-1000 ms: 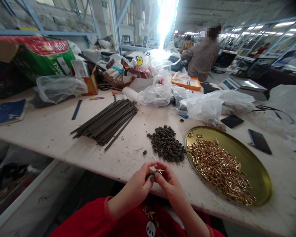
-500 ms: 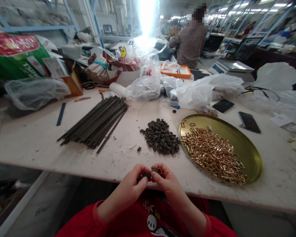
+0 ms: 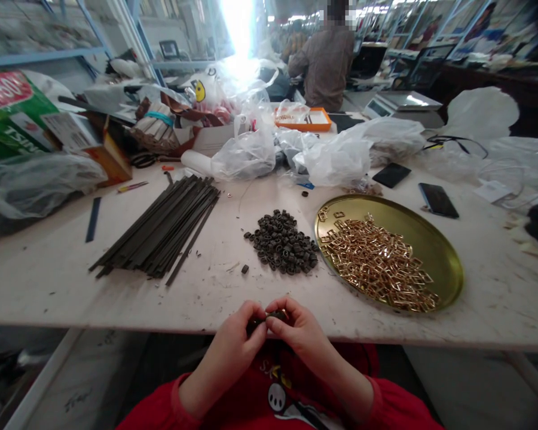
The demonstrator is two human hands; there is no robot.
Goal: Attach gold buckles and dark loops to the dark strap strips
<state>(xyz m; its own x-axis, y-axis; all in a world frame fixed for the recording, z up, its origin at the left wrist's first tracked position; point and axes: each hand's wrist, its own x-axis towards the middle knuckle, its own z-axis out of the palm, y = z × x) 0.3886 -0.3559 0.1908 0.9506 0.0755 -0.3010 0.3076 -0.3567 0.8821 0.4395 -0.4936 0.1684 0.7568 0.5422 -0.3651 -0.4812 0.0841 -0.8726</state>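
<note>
At the near edge of the worktop (image 3: 170,307), the left hand (image 3: 238,331) and the right hand (image 3: 298,329) are held close together, with the fingers (image 3: 253,307) of each curled inward and the thumbs pointed toward each other. The wrists are held nearly straight, and both bare forearms (image 3: 208,379) are slanted inward toward that edge.

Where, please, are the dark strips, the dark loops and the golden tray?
Dark strips (image 3: 156,230), head view, middle of the bundle.
Dark loops (image 3: 284,243), head view, middle of the pile.
Golden tray (image 3: 437,245), head view, bare inner surface.
</note>
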